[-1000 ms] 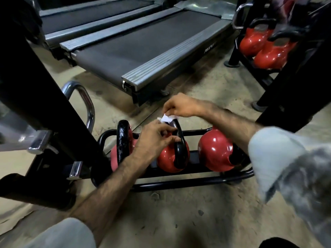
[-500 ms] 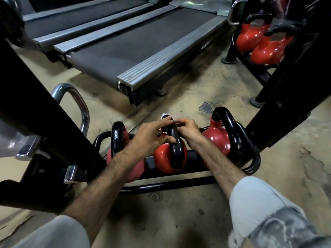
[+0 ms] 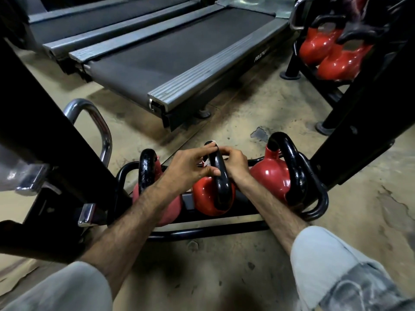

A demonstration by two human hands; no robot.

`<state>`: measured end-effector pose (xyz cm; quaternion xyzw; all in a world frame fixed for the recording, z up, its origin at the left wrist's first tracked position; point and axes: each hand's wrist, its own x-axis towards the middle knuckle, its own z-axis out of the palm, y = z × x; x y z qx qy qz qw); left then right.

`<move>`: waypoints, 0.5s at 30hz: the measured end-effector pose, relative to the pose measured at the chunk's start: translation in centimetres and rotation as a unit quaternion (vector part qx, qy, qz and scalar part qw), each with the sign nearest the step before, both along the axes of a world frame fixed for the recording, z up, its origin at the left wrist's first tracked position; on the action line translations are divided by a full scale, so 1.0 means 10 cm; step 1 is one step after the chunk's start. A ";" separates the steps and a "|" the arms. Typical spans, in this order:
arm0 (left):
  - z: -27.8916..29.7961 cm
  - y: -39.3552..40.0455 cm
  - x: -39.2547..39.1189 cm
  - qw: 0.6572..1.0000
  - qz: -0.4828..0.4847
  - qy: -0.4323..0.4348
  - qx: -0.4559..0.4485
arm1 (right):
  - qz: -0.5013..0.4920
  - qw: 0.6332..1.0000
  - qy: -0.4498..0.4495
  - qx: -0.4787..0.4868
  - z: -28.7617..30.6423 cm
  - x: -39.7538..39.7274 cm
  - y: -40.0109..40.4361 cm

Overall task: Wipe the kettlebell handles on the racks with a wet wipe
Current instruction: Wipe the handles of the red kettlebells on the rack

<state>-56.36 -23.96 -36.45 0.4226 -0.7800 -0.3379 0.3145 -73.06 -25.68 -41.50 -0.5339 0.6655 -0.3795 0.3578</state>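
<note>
Three red kettlebells with black handles sit in a low black rack [image 3: 202, 232] on the floor. Both my hands meet at the middle kettlebell [image 3: 206, 198]. My left hand [image 3: 186, 169] pinches its black handle [image 3: 221, 176] from the left, thumb and fingers curled around the bar, with a bit of white wet wipe [image 3: 212, 142] showing at the handle's top. My right hand [image 3: 235, 162] grips the same handle from the right; most of the wipe is hidden under the fingers. The left kettlebell [image 3: 147, 171] and right kettlebell [image 3: 271, 173] stand untouched beside them.
A black machine frame with a chrome bar [image 3: 98, 124] crowds the left. Two treadmills [image 3: 168, 57] lie ahead. A second rack with red kettlebells [image 3: 332, 57] stands at the upper right behind a black upright [image 3: 359, 122]. Bare concrete floor lies in front of the rack.
My right hand came down from above the handle's top to grip its right side. The wipe went from sticking out on top to mostly hidden. My view shifted left, uncovering the right kettlebell's handle.
</note>
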 end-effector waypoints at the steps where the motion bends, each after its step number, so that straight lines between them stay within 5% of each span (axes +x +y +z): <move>1: 0.00 0.00 -0.01 1.000 0.002 0.000 0.002 | 0.004 1.000 0.009 -0.005 0.02 0.02 0.01; 7: -0.01 0.05 -0.01 1.000 -0.005 0.007 0.025 | 0.070 0.990 0.099 -0.073 -0.06 0.08 -0.17; 11: -0.03 0.03 0.00 1.000 -0.002 0.012 0.021 | 0.126 0.985 -0.108 0.049 0.00 0.04 -0.27; 15: -0.02 0.02 0.00 1.000 0.007 -0.009 0.001 | 0.248 0.945 -0.169 0.128 0.03 -0.21 -0.39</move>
